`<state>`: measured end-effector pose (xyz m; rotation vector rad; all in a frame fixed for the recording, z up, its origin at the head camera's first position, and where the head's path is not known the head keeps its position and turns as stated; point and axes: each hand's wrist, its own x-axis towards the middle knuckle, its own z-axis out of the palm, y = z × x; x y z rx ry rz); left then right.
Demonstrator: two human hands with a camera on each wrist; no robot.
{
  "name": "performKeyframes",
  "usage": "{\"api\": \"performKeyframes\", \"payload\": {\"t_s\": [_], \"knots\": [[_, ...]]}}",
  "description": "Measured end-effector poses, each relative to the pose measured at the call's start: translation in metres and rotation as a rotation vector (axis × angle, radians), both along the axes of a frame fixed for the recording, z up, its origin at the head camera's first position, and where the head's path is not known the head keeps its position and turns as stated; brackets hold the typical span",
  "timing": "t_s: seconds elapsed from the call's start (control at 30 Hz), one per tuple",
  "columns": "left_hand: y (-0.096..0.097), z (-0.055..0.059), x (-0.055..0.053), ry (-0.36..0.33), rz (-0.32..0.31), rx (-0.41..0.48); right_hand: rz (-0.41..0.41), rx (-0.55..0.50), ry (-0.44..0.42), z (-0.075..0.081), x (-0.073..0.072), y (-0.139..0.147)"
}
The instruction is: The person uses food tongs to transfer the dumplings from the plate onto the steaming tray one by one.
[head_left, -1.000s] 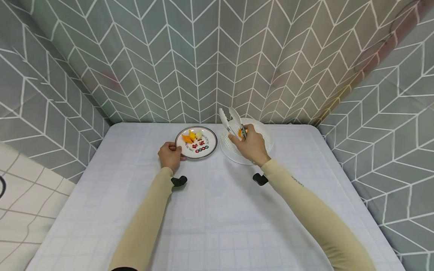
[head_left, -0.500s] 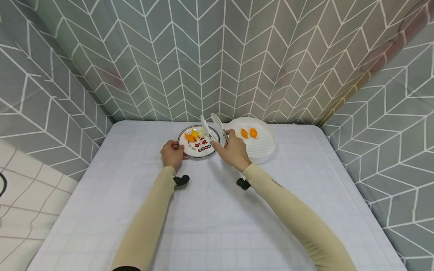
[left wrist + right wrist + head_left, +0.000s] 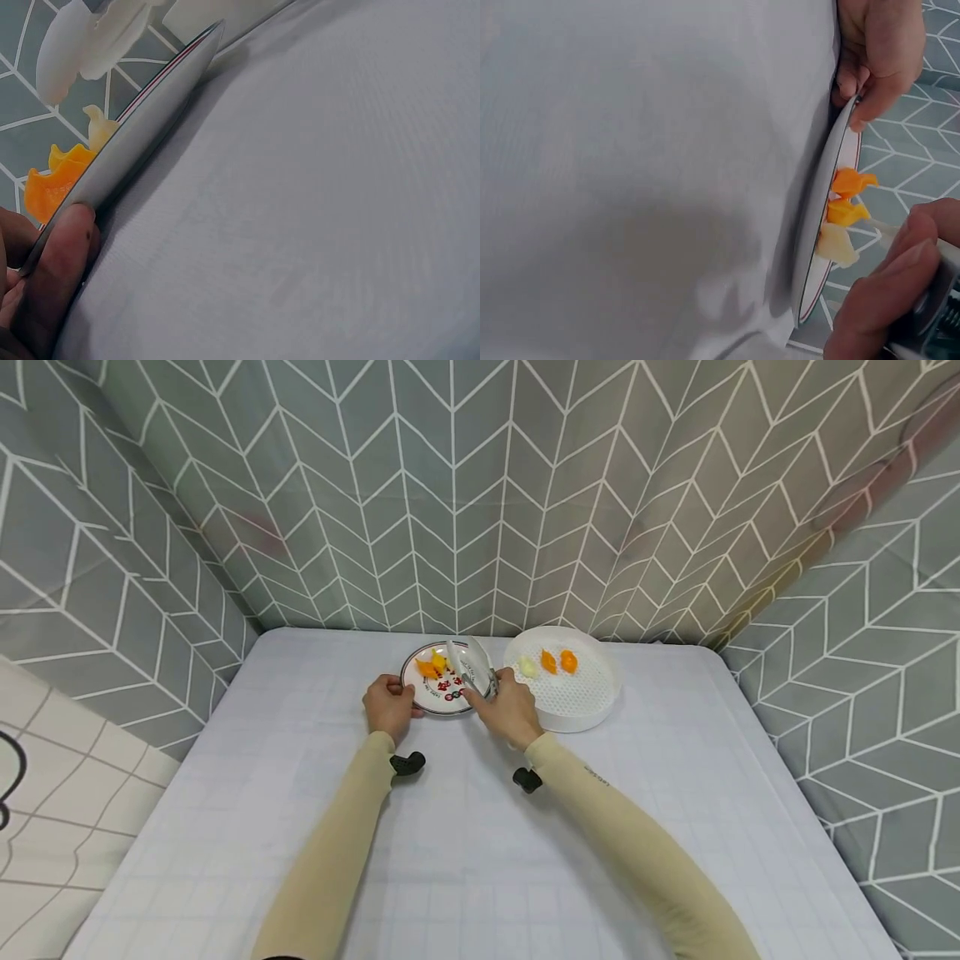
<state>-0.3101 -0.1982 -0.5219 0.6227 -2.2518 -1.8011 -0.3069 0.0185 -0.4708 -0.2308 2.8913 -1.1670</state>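
Observation:
My left hand [image 3: 389,706] pinches the left rim of a round white plate [image 3: 150,131] with a dark edge and red print. On the plate lie a pepper-like orange piece [image 3: 849,181], a yellow piece [image 3: 846,212] and a pale piece [image 3: 838,244]. My right hand [image 3: 508,706] grips metal-handled tongs [image 3: 468,664] with white tips. Those tips are spread apart over the plate; in the head view they cover the pale piece. To the right stands a round white tray [image 3: 573,702] with a textured floor, holding a pale-green piece [image 3: 528,667] and two orange pieces [image 3: 569,661].
A white cloth [image 3: 450,843] covers the table. Behind it and at the sides hang grey patterned curtains [image 3: 480,510]. The tray stands close to the plate's right side, near the table's back edge.
My right hand has carried the tongs left from over the tray to over the plate, uncovering the pieces in the tray. The left hand has kept its hold on the plate.

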Motion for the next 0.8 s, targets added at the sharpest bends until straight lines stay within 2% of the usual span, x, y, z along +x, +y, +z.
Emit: {"api": "performKeyframes", "payload": {"t_s": [0.2, 0.43, 0.8], "knots": [[0.0008, -0.0014, -0.0015, 0.018, -0.003, -0.005, -0.017, 0.033, -0.003, -0.0041, 0.0, -0.0059], [0.0009, -0.0046, -0.0016, 0.077, 0.004, 0.003, -0.021, 0.047, -0.035, -0.0039, 0.0008, -0.0088], [0.0015, -0.0031, 0.0006, 0.069, -0.001, -0.002, -0.005, 0.086, -0.067, -0.004, -0.0015, -0.0092]]}}
